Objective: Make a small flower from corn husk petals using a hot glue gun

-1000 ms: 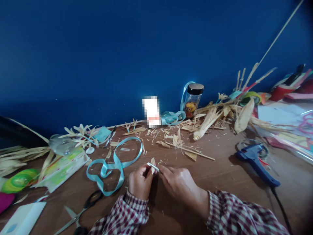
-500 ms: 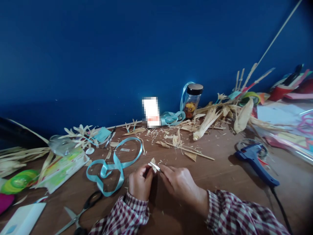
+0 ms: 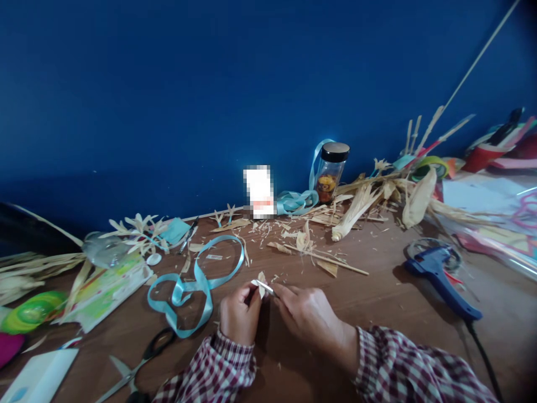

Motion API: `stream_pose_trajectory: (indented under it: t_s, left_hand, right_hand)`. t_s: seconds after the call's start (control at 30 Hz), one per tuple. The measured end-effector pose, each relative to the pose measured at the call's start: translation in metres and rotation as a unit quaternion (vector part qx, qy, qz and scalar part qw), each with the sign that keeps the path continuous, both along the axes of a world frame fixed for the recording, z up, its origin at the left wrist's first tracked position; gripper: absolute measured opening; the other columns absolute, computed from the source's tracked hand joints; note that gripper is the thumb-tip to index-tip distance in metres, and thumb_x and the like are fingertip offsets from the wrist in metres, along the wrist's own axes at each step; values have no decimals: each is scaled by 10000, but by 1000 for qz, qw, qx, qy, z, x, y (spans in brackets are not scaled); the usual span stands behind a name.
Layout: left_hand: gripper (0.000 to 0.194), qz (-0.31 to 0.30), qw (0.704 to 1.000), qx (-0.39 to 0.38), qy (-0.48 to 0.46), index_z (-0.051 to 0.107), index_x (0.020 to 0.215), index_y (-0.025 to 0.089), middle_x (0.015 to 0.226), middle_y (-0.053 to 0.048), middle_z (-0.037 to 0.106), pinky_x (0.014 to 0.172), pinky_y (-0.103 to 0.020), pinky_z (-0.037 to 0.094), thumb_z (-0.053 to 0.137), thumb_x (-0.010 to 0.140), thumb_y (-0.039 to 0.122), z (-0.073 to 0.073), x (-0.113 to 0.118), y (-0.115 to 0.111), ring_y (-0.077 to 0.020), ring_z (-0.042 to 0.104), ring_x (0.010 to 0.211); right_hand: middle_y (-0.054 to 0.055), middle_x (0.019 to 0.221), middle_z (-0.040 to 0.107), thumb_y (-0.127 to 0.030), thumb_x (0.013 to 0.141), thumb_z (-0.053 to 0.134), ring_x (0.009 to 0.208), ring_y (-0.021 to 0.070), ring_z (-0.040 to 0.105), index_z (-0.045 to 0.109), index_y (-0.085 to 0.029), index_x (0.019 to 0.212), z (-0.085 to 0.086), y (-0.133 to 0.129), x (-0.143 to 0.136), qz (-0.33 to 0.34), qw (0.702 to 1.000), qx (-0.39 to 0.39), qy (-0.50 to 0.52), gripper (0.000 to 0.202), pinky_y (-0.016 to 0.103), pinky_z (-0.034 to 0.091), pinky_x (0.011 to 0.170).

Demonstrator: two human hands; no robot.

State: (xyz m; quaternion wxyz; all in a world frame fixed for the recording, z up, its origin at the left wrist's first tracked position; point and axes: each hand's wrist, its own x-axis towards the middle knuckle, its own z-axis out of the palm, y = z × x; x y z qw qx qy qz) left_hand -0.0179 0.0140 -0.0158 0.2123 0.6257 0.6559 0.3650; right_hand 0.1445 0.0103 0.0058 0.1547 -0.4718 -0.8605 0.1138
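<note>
My left hand (image 3: 241, 313) is closed, with thumb and fingers pinching a small pale piece of dried corn husk (image 3: 262, 278) that sticks up above the fingertips. From the other side my right hand (image 3: 308, 313) grips a thin silver blade-like tool (image 3: 265, 287), whose tip lies across the husk piece; its handle is hidden in the fingers, so its exact kind does not show. A looped light-blue satin ribbon (image 3: 206, 305) rests just left of my left hand. Black-handled scissors (image 3: 132, 372) lie open beside my left sleeve.
A blue glue gun (image 3: 444, 282) with its cord lies at the right. Husk scraps and a thin stick (image 3: 331, 259) are strewn ahead. Behind stand a black-lidded jar (image 3: 331, 170) and bundled dry husks (image 3: 356, 212). Husk flowers (image 3: 142, 232) and a patterned sheet (image 3: 104, 291) occupy the left.
The blade has turned slightly against the husk piece, its tip now pointing up more to the left. Both hands stay in nearly the same place.
</note>
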Motion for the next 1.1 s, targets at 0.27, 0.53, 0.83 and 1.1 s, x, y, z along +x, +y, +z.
stream_pose_trajectory:
  t_s: [0.27,0.53,0.83,1.1]
  left_hand:
    - [201,4,999,12,-35,722,744,186,726,-48,737,618,-266,502,548,752,287,2,1,-1,-211,678,694]
    - [243,1,972,-11,-234,677,832,166,848,-71,721,518,-264,546,611,729,376,8,3,4,-188,666,632]
    - [246,-19,839,-136,-527,662,665,131,563,17,553,411,-159,421,762,574,336,6,-7,13,-64,479,486]
    - [254,-44,866,-164,-470,682,634,147,604,-10,615,441,-216,454,765,555,374,6,-3,7,-94,501,495]
  right_hand:
    - [87,850,684,-266,949,295,761,140,646,484,-165,1219,2,-1,1,34,998,-8,57,345,203,462,667]
    - [70,847,679,-279,910,370,691,177,639,462,-169,1206,-4,18,16,-162,985,10,65,328,250,450,610]
    - [97,1052,578,-194,870,468,997,225,495,553,-212,1133,3,24,17,-109,991,53,54,278,386,393,879]
    - [17,762,626,-242,912,413,677,123,564,585,-171,835,10,0,-10,-32,929,-137,342,201,218,450,627]
